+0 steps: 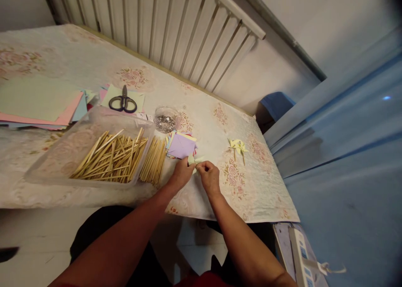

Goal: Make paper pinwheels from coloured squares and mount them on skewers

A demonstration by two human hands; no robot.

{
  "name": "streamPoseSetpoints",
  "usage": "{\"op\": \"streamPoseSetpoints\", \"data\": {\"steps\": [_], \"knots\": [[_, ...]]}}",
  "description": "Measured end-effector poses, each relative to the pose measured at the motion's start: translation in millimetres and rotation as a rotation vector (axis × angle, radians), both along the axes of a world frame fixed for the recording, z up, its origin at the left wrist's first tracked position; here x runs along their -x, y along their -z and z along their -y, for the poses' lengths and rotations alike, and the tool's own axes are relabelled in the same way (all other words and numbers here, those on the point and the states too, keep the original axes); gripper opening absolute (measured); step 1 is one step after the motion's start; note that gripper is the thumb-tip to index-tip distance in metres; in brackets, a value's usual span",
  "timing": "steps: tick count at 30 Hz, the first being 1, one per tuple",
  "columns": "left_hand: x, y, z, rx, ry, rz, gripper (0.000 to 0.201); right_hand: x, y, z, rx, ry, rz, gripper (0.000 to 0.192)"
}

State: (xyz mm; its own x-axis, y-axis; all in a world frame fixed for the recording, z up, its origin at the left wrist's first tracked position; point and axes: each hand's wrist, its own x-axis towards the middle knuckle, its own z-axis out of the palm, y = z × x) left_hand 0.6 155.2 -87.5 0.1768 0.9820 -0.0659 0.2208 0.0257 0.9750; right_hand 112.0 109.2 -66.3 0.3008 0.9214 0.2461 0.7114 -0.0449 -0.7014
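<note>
Between my two hands is a small pale green-yellow piece of paper (198,158), partly covered by my fingers. My left hand (182,170) pinches its left side, and my right hand (208,176) has closed fingertips on its right side. Just beyond my left hand lies a stack of small coloured paper squares (182,146), a purple one on top. Left of that stack is a row of thin wooden sticks (153,161). A clear round dish (165,120) of small shiny metal pieces sits behind them. To the right, pale yellow paper pinwheels (238,146) on sticks lie on the cloth.
A clear plastic tray (47,170) of loose sticks stands left on the flowered tablecloth (216,130). Dark-handled scissors (124,103) lie on paper behind it. Large coloured sheets (37,98) are at far left. A radiator (176,32) is behind the table, a blue curtain (342,153) at right.
</note>
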Motion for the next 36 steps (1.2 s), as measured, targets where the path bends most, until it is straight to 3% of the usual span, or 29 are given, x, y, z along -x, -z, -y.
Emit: {"op": "streamPoseSetpoints", "data": {"steps": [2, 6, 8, 14, 16, 21, 23, 25, 29, 31, 36], "knots": [[-1, 2.8, 0, -0.008, -0.002, 0.019, 0.005, 0, -0.2, 0, 0.003, -0.014, 0.034, 0.017], [-2, 6.5, -1, -0.012, 0.012, 0.091, 0.003, -7, -14.6, 1, -0.053, -0.213, 0.367, 0.016], [-2, 6.0, -1, -0.007, 0.012, 0.084, 0.003, -9, -17.9, 0, -0.058, -0.253, 0.409, 0.016], [-1, 4.7, -2, -0.008, 0.015, 0.026, 0.008, -3, 1.7, -5, 0.061, -0.012, -0.08, 0.015], [-1, 5.9, -2, -0.013, 0.009, 0.003, 0.008, -2, 2.9, -5, 0.085, -0.003, -0.095, 0.015], [-2, 7.6, -3, -0.005, 0.024, 0.029, 0.004, -10, -15.2, -5, -0.032, -0.25, 0.379, 0.017], [-3, 7.8, -3, -0.009, 0.027, 0.047, 0.004, -13, -18.2, -5, -0.051, -0.309, 0.463, 0.017], [-3, 7.9, -3, -0.014, 0.021, 0.043, 0.004, -12, -13.8, -5, -0.048, -0.265, 0.379, 0.017], [-2, 8.5, -3, 0.004, 0.002, 0.011, 0.005, -5, 4.4, -7, 0.041, -0.044, -0.027, 0.016], [-2, 8.8, -3, 0.011, -0.003, 0.02, 0.004, -3, 7.7, -7, 0.069, -0.004, -0.091, 0.016], [-1, 7.7, -3, 0.013, 0.016, 0.068, 0.005, -8, -8.0, -5, -0.041, -0.209, 0.343, 0.017]]}}
